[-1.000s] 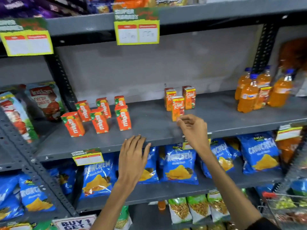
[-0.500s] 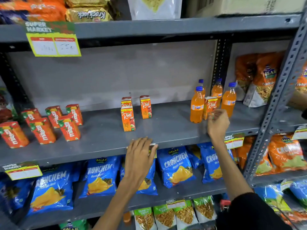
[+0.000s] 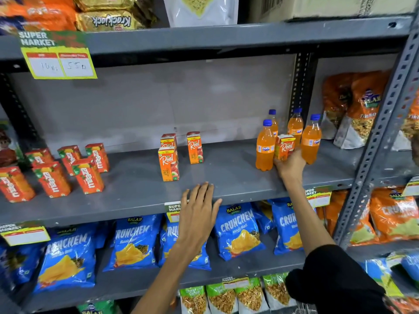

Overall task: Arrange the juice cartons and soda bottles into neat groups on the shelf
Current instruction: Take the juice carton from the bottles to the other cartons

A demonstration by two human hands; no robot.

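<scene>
We're at the grey shelf [image 3: 226, 177], and our right hand [image 3: 289, 165] is wrapped around a Real carton [image 3: 284, 147] that stands right in among the soda bottles. Fingers curl round its lower half, and the carton sits upright between the front-left bottle [image 3: 265, 148] and the front-right bottle [image 3: 311, 141], with two more bottles [image 3: 295, 126] just behind it. Our left hand [image 3: 197, 211] is flat and spread wide, holding nothing, fingertips resting on the shelf's front edge near the middle.

Over in the centre we see three more Real cartons: the front carton [image 3: 168, 163] stands upright, one sits right behind it [image 3: 169, 140], and a third [image 3: 194, 148] stands beside them to the right, a little apart. Far left, a cluster of Maaza cartons [image 3: 87, 175] stands in loose rows, well apart from the rest.

Below, blue chip bags [image 3: 133, 243] fill the next shelf. A yellow price tag [image 3: 60, 64] hangs from the shelf above.
</scene>
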